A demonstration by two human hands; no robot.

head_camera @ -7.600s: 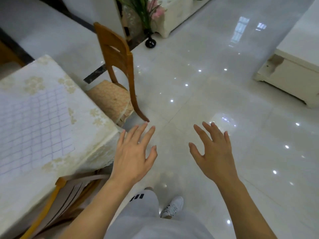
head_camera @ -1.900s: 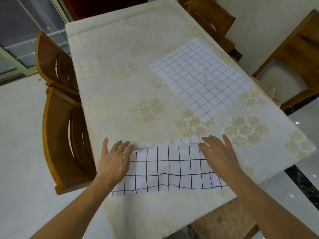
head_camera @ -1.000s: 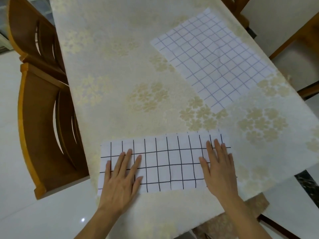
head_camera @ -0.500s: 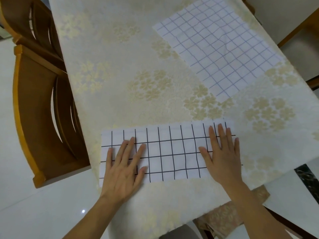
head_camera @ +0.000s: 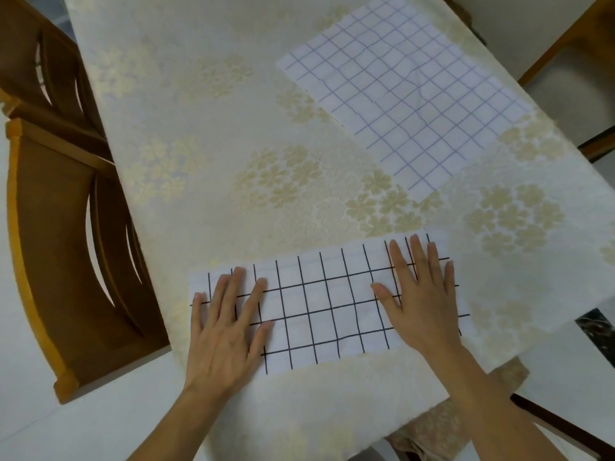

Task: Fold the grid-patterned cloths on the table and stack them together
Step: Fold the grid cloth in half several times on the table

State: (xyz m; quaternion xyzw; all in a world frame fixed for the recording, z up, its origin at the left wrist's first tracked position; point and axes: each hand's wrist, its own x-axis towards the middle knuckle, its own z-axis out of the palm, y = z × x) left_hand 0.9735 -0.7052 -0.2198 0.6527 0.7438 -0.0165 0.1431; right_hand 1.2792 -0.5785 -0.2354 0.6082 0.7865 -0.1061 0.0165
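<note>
A white cloth with a black grid lies folded into a long strip near the table's front edge. My left hand presses flat on its left end, fingers spread. My right hand presses flat on its right end, fingers spread too. Neither hand grips anything. A second white cloth with a thin purple grid lies spread flat at the far right of the table, apart from both hands.
The table wears a cream cloth with pale gold flowers. Two wooden chairs stand along its left side, another chair at the far right. A cushioned seat pokes out under the front edge.
Both hands have stayed flat on the black-grid strip over the last second, sliding only slightly. The view has drifted closer over the table.
</note>
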